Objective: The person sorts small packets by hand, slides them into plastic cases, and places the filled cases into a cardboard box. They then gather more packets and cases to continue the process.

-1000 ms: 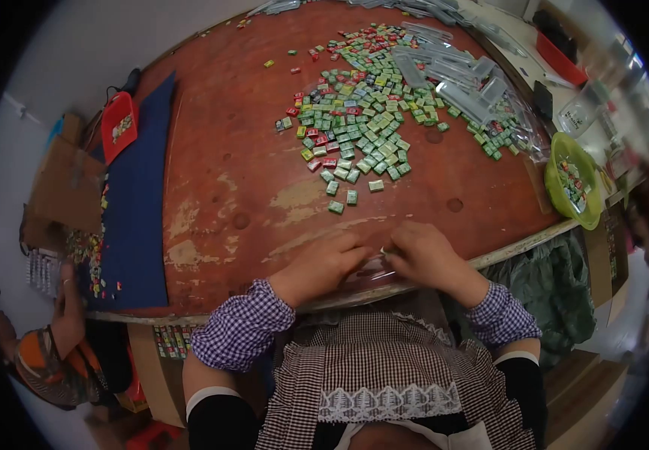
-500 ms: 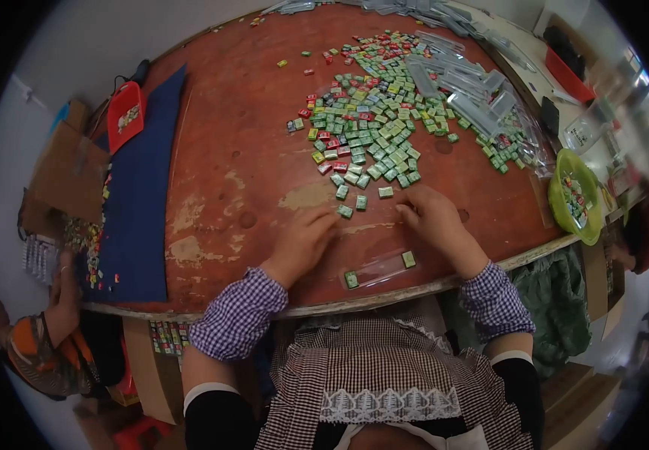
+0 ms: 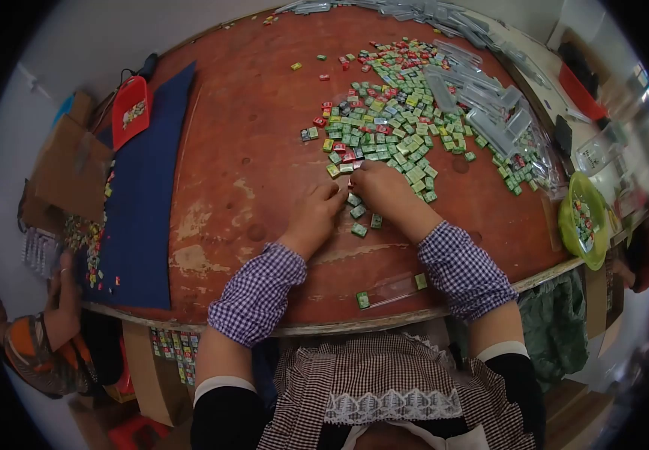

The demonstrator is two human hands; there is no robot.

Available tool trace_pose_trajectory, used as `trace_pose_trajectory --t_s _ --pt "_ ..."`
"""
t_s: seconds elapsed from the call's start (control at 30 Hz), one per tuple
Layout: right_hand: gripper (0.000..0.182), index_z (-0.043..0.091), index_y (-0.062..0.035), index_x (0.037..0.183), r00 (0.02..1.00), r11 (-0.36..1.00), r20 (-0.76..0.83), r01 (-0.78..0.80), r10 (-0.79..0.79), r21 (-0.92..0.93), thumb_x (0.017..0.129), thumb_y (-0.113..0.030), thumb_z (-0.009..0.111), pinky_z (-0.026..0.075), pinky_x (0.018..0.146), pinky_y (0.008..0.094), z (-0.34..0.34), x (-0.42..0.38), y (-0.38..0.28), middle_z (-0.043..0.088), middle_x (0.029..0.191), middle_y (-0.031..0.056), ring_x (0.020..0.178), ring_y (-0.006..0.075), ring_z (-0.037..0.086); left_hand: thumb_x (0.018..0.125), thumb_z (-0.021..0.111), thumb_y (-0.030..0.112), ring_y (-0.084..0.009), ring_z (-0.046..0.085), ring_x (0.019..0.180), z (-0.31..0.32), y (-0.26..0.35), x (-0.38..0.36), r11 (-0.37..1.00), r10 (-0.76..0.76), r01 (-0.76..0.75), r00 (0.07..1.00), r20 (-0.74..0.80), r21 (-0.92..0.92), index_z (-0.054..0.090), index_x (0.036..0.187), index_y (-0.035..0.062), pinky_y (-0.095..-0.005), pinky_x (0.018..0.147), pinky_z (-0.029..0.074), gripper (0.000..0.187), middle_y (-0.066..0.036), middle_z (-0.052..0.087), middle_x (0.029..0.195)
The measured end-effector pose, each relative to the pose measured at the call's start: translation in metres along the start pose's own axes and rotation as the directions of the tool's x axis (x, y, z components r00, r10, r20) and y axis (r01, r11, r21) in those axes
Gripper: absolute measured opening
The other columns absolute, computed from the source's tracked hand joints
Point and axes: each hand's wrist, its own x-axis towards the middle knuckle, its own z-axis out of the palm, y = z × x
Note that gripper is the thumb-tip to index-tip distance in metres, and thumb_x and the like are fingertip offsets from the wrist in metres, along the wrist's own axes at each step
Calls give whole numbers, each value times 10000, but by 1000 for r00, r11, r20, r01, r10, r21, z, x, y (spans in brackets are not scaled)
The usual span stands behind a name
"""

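Note:
My left hand (image 3: 314, 217) and my right hand (image 3: 386, 193) meet at the near edge of a pile of small printed blocks (image 3: 407, 142), mostly green, some red and yellow. The fingers of both hands are closed, tips almost touching. A bit of red shows between them, but what each holds is hidden. Just below the fingertips lie a few loose green blocks (image 3: 359, 229). Nearer to me is a clear plastic strip tray (image 3: 393, 290), with one green block (image 3: 362, 300) at its left end and another green block (image 3: 421, 281) at its right end.
Clear plastic trays (image 3: 489, 112) lie heaped at right of the pile. A yellow-green basket (image 3: 566, 217) with blocks sits by the right edge. At left are a blue cloth (image 3: 144, 225), a red dustpan (image 3: 125, 124) and another person's arm (image 3: 56, 319).
Both hands have moved forward to the pile's near edge and come together, the right one moving left. The fingers have closed. The tray and its two end blocks stay on the table.

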Motion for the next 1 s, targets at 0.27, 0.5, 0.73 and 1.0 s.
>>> trace_pose_trajectory --t_s 0.27,0.5,0.73,1.0 --pt "138 604 -49 854 996 998 -86 -10 15 55 749 -125 651 494 644 441 -43 -28 -19 627 790 138 754 320 628 781 573 17 -319 580 922 -37 27 2 1000 14 -11 992 126 -28 646 1063 53 -394 788 490 293 -121 611 975" --pt "193 565 -56 825 981 986 168 -115 94 120 728 -178 679 457 641 439 -70 -164 -66 589 789 124 735 323 593 790 574 91 -291 593 1029 -43 105 -53 857 461 -346 845 269 -383 618 1105 49 -404 885 490 321 -113 615 1119" --pt "138 605 -65 834 967 963 190 -203 168 179 767 -160 679 476 639 445 -80 -160 -36 604 798 99 749 314 603 813 605 89 -301 587 1077 -49 81 -69 906 400 -353 896 194 -234 633 1101 69 -423 936 479 290 -121 609 1189" --pt "127 629 -37 886 992 993 -95 94 -88 71 775 -99 628 498 681 403 -26 -77 -23 599 893 109 815 314 607 801 630 88 -336 598 970 -12 56 -22 990 121 -121 993 4 -70 625 1034 36 -397 827 500 239 -143 607 1098"
